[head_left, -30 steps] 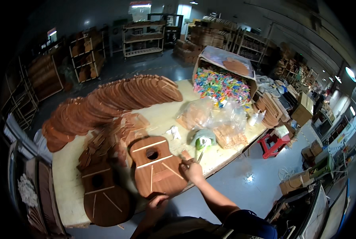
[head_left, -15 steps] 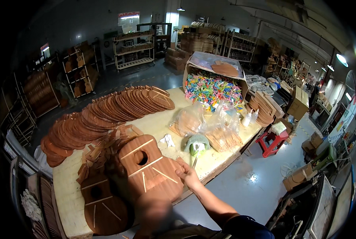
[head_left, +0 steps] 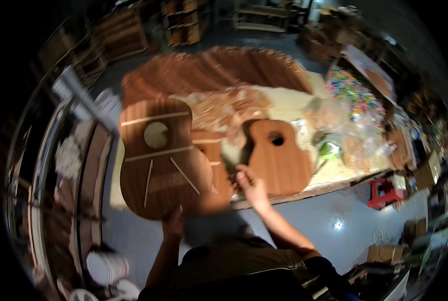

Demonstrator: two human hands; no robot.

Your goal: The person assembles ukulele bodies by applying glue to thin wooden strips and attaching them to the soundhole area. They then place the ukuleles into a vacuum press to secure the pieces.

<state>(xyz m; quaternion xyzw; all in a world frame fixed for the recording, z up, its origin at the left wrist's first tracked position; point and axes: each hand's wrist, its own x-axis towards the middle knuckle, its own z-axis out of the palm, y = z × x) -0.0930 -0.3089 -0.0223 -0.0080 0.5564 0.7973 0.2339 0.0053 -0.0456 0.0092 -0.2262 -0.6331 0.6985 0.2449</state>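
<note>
The left hand (head_left: 173,224) gripped the lower edge of the braced guitar top (head_left: 156,158), lifted clear of the workbench (head_left: 329,175). The right hand (head_left: 251,186), fingers loosely curled on nothing, rested beside the plain guitar top (head_left: 279,158). Supporting the raised panel with both hands would likely have protected its braces.

The guitar top (head_left: 159,160) above the left hand's fingers (head_left: 173,223) is matt reddish wood — pale wooden braces. Beside the right fingers (head_left: 244,178), another guitar top (head_left: 279,158) — smooth, unvarnished wood.

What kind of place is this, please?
Most likely a guitar-making workshop. The left hand lifts a braced guitar top, another guitar-shaped board lies on the workbench, and a long row of similar wooden pieces fans out behind.
</note>
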